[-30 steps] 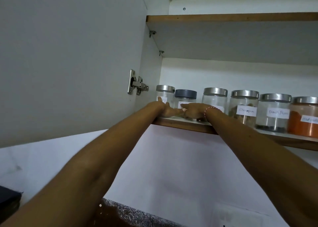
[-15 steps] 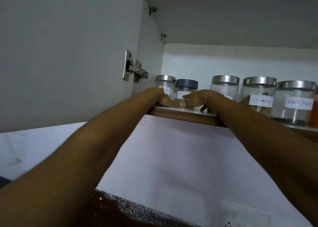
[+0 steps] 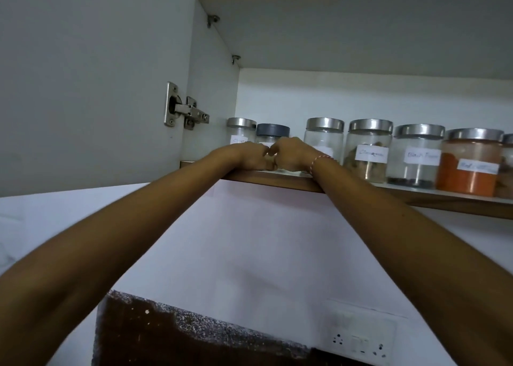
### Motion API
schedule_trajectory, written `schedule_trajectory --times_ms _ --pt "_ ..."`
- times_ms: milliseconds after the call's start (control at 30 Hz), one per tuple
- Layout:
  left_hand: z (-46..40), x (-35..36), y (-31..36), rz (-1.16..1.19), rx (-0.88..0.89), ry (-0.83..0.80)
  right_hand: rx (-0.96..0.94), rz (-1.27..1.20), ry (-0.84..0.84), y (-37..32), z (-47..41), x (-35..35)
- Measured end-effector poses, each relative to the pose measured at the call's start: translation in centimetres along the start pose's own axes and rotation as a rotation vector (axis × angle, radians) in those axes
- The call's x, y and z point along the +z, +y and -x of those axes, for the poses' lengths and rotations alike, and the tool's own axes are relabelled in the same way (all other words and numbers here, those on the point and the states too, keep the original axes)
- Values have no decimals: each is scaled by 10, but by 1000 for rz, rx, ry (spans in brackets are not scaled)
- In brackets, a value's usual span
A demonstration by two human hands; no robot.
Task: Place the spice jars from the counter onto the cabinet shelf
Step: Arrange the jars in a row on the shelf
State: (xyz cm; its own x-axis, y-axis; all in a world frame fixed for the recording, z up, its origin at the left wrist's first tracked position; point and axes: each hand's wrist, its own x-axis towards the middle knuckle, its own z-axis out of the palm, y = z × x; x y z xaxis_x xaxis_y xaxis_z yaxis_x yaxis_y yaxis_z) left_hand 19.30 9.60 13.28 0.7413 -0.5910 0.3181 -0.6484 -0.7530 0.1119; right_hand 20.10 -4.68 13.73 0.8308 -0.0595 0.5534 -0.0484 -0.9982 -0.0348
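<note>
Open wall cabinet: white interior, wood-edged cabinet shelf [image 3: 458,203], door [image 3: 83,74] swung left on a metal hinge [image 3: 184,110]; white wall and a switch plate [image 3: 361,343] below. Spice jars stand in a row on the shelf; handwritten labels are blurred, one on the cinnamon jar [image 3: 367,150] apparently "Cinnamon", the next starting "Black". An orange-powder jar [image 3: 469,163] stands further right. The left hand [image 3: 251,157] and right hand [image 3: 291,154] meet knuckle to knuckle before the grey-lidded jar [image 3: 272,132], fingers curled; whether they grip it cannot be told.
</note>
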Motion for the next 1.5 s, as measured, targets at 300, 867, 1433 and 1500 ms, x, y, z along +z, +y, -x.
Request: schedule_trajectory --times_ms 300,867,1433,1500 --pt "8 18 74 163 160 -28 324 -150 507 65 140 -66" --pt "-44 10 77 848 -257 126 491 -587 135 106 104 -78" --pt "-83 11 48 642 -239 226 497 -549 -96 117 41 -57" --pt "-87 10 46 648 -240 181 502 -559 -138 118 34 -58"
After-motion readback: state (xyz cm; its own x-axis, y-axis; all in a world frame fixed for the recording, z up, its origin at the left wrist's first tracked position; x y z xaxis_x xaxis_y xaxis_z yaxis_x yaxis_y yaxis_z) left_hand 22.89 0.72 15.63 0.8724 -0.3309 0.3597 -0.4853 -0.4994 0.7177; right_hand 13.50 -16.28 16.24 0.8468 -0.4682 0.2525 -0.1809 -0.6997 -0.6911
